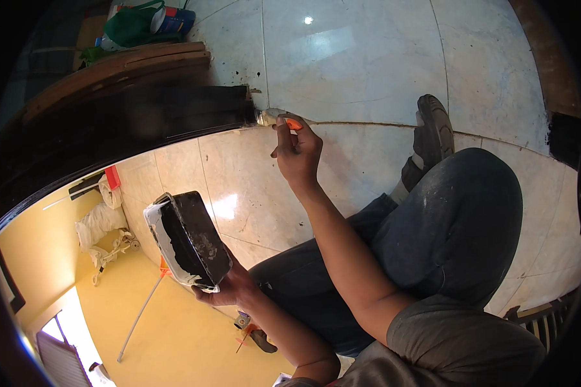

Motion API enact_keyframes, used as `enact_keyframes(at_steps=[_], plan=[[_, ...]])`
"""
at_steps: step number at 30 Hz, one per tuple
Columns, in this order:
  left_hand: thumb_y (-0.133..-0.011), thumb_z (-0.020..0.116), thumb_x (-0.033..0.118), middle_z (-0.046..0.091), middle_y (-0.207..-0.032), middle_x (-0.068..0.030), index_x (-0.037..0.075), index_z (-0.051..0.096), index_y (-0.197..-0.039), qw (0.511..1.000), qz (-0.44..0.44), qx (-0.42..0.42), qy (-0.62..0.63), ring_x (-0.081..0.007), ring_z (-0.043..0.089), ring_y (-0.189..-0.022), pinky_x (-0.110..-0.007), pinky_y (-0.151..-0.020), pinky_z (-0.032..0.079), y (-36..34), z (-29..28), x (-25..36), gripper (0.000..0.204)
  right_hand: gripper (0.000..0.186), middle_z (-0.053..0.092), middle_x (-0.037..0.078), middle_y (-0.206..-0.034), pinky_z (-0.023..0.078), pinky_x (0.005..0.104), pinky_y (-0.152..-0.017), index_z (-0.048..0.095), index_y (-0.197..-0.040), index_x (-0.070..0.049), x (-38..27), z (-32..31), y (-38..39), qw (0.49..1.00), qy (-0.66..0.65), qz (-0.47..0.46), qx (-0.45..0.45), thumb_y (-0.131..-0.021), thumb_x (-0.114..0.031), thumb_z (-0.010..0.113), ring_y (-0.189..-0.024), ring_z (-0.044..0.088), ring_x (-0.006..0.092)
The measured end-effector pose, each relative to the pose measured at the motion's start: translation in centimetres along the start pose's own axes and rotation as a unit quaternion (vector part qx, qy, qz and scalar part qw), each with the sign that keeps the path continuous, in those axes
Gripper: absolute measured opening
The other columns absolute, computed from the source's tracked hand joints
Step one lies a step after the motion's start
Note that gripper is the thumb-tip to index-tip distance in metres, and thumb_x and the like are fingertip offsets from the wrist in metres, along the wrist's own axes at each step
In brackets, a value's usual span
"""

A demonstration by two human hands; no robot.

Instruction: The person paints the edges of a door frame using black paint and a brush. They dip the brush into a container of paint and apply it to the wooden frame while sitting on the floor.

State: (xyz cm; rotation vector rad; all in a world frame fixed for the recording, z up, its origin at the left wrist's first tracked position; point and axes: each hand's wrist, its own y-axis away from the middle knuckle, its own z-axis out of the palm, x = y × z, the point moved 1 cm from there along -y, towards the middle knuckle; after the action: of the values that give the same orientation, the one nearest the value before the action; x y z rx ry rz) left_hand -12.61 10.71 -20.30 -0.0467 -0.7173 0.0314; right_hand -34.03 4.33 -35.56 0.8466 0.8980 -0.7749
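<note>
My left hand (pixel 227 289) grips the lower end of a rectangular paint tub (pixel 203 242), dark outside with a pale, paint-smeared rim. The tub is tilted, and black paint coats part of its inside. In my right hand (pixel 298 151), a paintbrush with an orange handle (pixel 293 123) is pinched between thumb and fingers. Its pale head points left, at the end of a black-painted door frame (pixel 174 116) close to the tiled floor. Whether the bristles touch the wood is too small to tell.
Marbled floor tiles (pixel 361 58) surround me; a dark joint line runs right from the frame. My bent knee (pixel 458 213) and shoe (pixel 434 129) lie on the right. A green bag (pixel 132 27) and a blue can (pixel 177 21) stand far left. A long pole (pixel 139 319) lies lower left.
</note>
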Motion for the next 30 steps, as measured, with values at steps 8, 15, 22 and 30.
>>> enact_keyframes(at_steps=[8, 15, 22, 30], plan=[[-0.094, 0.060, 0.033, 0.048, -0.156, -0.0260, -0.001, 0.047, -0.153, 1.000, 0.009, 0.002, -0.013, -0.0425, 0.044, -0.147, -0.058, -0.123, 0.036, -0.2, -0.2, 0.0, 0.069, 0.022, 0.075, 0.010, -0.087, 0.050, 0.0257, -0.045, 0.070, -0.110, 0.005, 0.3, 0.0, -0.2, 1.000, -0.026, 0.002, 0.000, -0.105, -0.015, 0.067, -0.048, 0.062, 0.0098], [-0.096, 0.058, 0.036, 0.047, -0.158, -0.0254, -0.001, 0.047, -0.154, 1.000, 0.011, 0.006, -0.024, -0.0423, 0.043, -0.148, -0.059, -0.123, 0.035, -0.1, -0.4, 0.1, 0.070, 0.022, 0.074, 0.011, -0.083, 0.049, 0.0257, -0.044, 0.071, -0.110, 0.004, 0.4, -0.4, 0.7, 1.000, -0.022, 0.014, 0.018, -0.105, -0.017, 0.066, -0.047, 0.059, 0.0087], [-0.094, 0.062, 0.034, 0.047, -0.158, -0.0251, 0.000, 0.046, -0.155, 1.000, 0.016, 0.021, -0.015, -0.0426, 0.043, -0.148, -0.059, -0.123, 0.035, -0.1, -0.3, 0.2, 0.071, 0.022, 0.075, 0.012, -0.090, 0.051, 0.0252, -0.044, 0.071, -0.115, 0.004, -0.9, -0.1, 0.4, 0.997, -0.069, 0.005, 0.021, -0.106, -0.015, 0.065, -0.048, 0.060, 0.0084], [-0.091, 0.064, 0.033, 0.049, -0.157, -0.0238, 0.001, 0.047, -0.153, 0.999, 0.020, 0.018, -0.023, -0.0418, 0.045, -0.146, -0.058, -0.122, 0.037, -0.1, 0.3, -0.2, 0.072, 0.016, 0.073, 0.008, -0.082, 0.041, 0.0256, -0.044, 0.072, -0.111, 0.001, 2.2, -0.2, 1.4, 0.999, 0.032, -0.016, 0.021, -0.103, -0.011, 0.066, -0.046, 0.053, 0.0060]])
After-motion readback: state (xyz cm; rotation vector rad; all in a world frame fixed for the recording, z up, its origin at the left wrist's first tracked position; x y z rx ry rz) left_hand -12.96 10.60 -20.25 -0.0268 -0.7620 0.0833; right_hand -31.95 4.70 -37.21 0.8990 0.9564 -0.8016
